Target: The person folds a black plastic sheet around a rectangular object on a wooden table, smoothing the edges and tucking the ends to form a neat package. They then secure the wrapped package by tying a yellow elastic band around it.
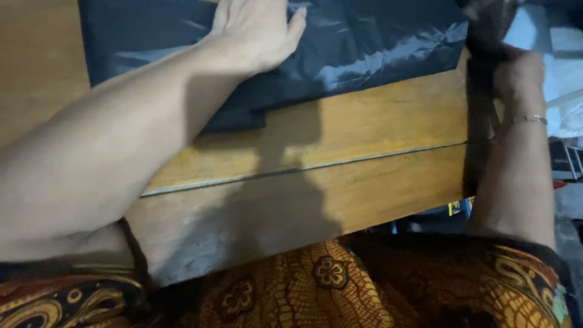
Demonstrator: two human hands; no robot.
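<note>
Presently the left hand (255, 30) presses flat, open, on dark plastic sheet (376, 48) at twelve o'clock; right hand (516, 73) grips its two o'clock edge, apparently smoothing; tension should be kept even.

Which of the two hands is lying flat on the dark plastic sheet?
The left hand: its palm presses flat on the dark plastic sheet. The right hand, wearing a thin bracelet, sits at the sheet's right edge instead.

bare wooden tabletop (364, 121), black sheet (376, 48) beyond

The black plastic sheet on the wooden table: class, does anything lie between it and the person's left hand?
Nothing visible does. The left hand lies flat, directly on the black plastic sheet, which rests on the wooden table. The right hand is at the sheet's right edge.
</note>
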